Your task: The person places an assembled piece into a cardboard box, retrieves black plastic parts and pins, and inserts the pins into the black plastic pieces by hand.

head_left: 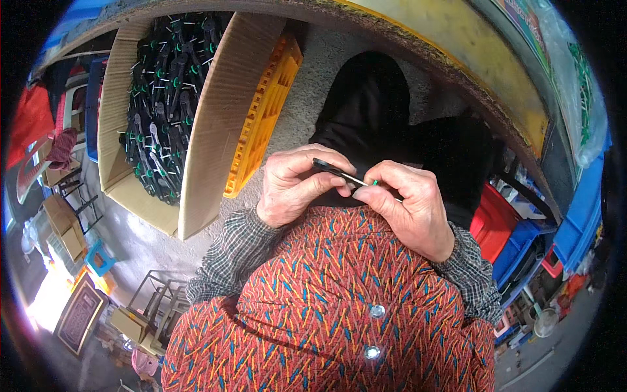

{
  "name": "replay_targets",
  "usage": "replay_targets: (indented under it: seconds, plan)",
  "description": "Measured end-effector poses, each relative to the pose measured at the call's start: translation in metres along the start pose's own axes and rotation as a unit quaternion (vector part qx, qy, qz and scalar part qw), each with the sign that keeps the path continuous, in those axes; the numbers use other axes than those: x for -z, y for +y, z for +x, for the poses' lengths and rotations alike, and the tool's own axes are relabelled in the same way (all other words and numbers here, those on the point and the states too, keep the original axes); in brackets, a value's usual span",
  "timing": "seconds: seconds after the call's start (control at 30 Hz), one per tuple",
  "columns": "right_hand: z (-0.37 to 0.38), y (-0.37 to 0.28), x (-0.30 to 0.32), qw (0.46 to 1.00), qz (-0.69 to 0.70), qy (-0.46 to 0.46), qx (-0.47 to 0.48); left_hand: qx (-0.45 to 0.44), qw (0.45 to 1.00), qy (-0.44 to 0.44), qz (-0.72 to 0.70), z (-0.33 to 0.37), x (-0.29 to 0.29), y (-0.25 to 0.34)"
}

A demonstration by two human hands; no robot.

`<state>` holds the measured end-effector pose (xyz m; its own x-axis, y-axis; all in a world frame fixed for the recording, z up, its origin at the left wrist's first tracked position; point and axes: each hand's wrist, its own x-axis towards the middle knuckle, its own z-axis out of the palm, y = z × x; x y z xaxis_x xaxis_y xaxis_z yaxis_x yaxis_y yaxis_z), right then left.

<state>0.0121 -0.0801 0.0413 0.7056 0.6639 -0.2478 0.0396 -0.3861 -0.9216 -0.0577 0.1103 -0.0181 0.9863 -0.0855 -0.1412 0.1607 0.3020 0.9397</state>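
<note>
Above my lap, my left hand [302, 181] is closed, thumb and fingers pinching a slim black piece [326, 168] with a thin pale rod [353, 178] running from it toward the right. My right hand [409, 204] is closed too, its thumb and forefinger pinched at the rod's far end, where a small green part [375, 183] shows. The exact kind of this piece cannot be made out. At the left, an open cardboard box [219, 124] holds a heap of similar black pieces [171, 98] with green bits and pale rods.
An orange plastic crate [264, 117] stands right of the box. A worn yellow-edged tabletop [457, 49] curves across the far side. Blue bins [516, 251] and a red bin [494, 221] are at the right. A metal frame [160, 294] stands lower left on the floor.
</note>
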Motion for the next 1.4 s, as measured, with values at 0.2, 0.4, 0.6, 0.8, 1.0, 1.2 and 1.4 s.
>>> replay_targets:
  seconds: [0.2, 0.4, 0.6, 0.8, 1.0, 1.2, 1.4]
  plan:
    - [0.003, -0.003, 0.002, 0.969, -0.198, 0.019, 0.150, 0.025, 0.999, 0.008, -0.034, 0.000, -0.002, 0.000]
    - [0.003, 0.000, 0.003, 0.948, -0.257, 0.030, 0.184, 0.027, 0.999, -0.008, -0.038, 0.000, -0.001, -0.006]
    - [0.002, 0.003, 0.001, 0.949, -0.263, 0.028, 0.171, 0.008, 1.000, -0.025, -0.010, 0.002, -0.001, -0.008]
    - [0.002, 0.003, 0.002, 0.951, -0.266, 0.025, 0.154, 0.007, 0.999, -0.044, 0.026, 0.004, -0.002, -0.007]
    - [0.001, -0.001, 0.005, 0.991, -0.123, 0.002, 0.049, 0.012, 0.999, -0.039, 0.017, 0.002, -0.002, -0.006]
    - [-0.003, 0.009, 0.006, 0.998, -0.055, 0.003, 0.038, 0.004, 1.000, -0.017, -0.012, 0.002, -0.002, -0.010]
    - [-0.002, 0.006, 0.004, 0.999, 0.027, -0.012, -0.039, 0.000, 1.000, -0.004, -0.002, -0.001, -0.001, -0.009]
